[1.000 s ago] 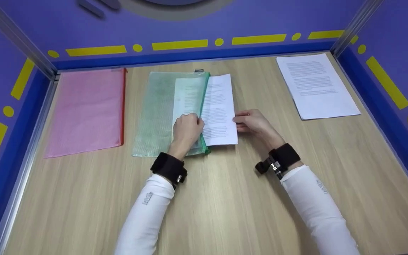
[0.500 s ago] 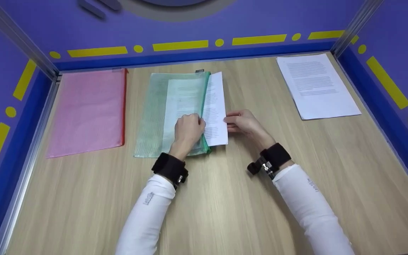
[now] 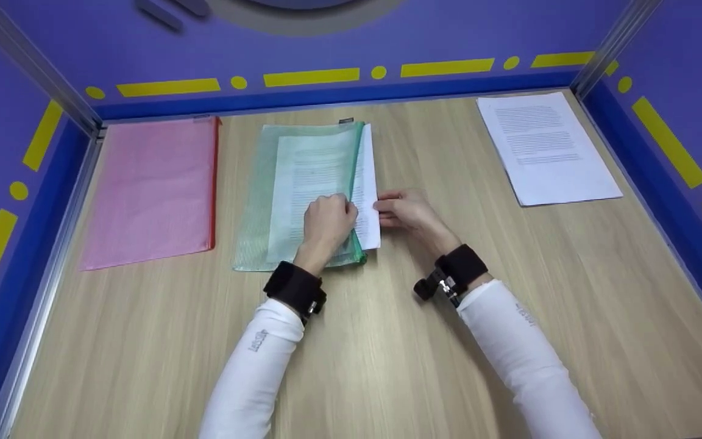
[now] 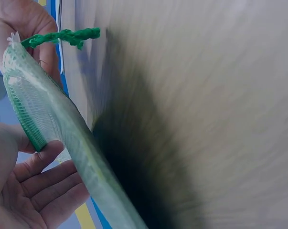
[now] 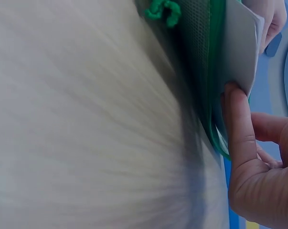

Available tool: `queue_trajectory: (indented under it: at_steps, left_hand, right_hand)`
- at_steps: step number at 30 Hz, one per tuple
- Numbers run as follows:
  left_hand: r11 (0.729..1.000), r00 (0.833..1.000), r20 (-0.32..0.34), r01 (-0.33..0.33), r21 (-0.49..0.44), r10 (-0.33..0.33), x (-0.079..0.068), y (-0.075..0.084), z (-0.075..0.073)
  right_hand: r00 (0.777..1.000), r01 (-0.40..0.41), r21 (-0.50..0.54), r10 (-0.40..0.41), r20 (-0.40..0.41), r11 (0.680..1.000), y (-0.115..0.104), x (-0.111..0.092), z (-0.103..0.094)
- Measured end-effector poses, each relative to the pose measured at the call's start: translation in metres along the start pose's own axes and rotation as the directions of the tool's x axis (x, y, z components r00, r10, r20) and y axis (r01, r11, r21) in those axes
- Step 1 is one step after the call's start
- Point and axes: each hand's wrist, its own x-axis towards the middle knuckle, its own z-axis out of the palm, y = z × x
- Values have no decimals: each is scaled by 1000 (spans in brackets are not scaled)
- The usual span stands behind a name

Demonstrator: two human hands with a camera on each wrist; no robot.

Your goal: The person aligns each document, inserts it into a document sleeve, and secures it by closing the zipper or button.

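A translucent green mesh zipper pouch [image 3: 259, 195] lies at the middle of the table, its open zipper edge facing right. My left hand [image 3: 328, 222] pinches the pouch's upper layer at that edge and lifts it, as the left wrist view also shows. Printed white paper [image 3: 367, 183] is mostly inside the pouch, seen through the mesh; a narrow strip sticks out on the right. On that outer edge my right hand [image 3: 409, 212] grips the paper between thumb and fingers. In the right wrist view, the fingers [image 5: 239, 119] lie under the paper [image 5: 239, 52].
A pink zipper pouch [image 3: 153, 189] with a red zipper lies flat on the left. At the back right rests a stack of printed paper [image 3: 546, 149]. Blue-purple panels [image 3: 436, 36] wall the wooden table [image 3: 375, 353] at the back and sides.
My right hand has moved left, sliding the paper deeper into the green pouch, so less of it sticks out. The left hand keeps its hold on the pouch edge, almost unmoved.
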Motion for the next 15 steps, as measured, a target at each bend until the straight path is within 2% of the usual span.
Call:
queue_trajectory:
  at_steps: [11,15]
  left_hand:
    - [1000,1000,-22,-19,4,19,0,1,0]
    - [1000,1000,-9,-17,8,17,0,2,-2]
  right_hand:
    - [999,4,1,-5,47,1000,-1,5,13]
    - [999,4,2,-4,54,1000,-1,5,17]
